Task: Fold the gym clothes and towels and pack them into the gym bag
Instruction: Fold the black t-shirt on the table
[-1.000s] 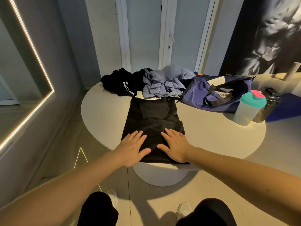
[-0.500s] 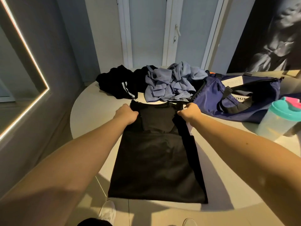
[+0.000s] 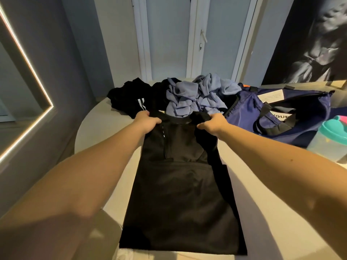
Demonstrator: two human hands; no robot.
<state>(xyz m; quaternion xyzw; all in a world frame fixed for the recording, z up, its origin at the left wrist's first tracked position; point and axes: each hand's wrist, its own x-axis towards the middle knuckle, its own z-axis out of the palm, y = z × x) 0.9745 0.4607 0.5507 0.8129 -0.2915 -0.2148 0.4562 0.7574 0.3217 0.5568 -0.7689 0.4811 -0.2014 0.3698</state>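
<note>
So the black top (image 3: 180,203) was laid out lengthwise on the round white table (image 3: 101,136), running from the near edge toward the heap of stuff at the back. Both hands were out at its far end. The left hand (image 3: 148,121) was on the far left corner and the right hand (image 3: 212,123) on the far right one. Each grip was curled up and pinching a bunch of black fabric at what looked like the shoulders. The neckline sagged between the two grips and looked lifted a little off the table. Everything else of the top lay flat on the near side of the hands, toward the person.

Just past the grips sat a crumpled pile of blue-grey clothes (image 3: 197,96). Left of that was a black garment (image 3: 127,96) with white stripes (image 3: 140,104) showing.

As for writing, the navy gym bag (image 3: 244,109) sat unzipped just right of the right hand. It had a white patch (image 3: 280,117) with black letters, and I could only make out "QUE" since a strap covered the rest. Higher up on the bag was a white tag (image 3: 270,95) with fine print, way too small to read. A shaker bottle (image 3: 332,139) with a teal lid stood at the right edge of the shot, in front of the bag.
</note>
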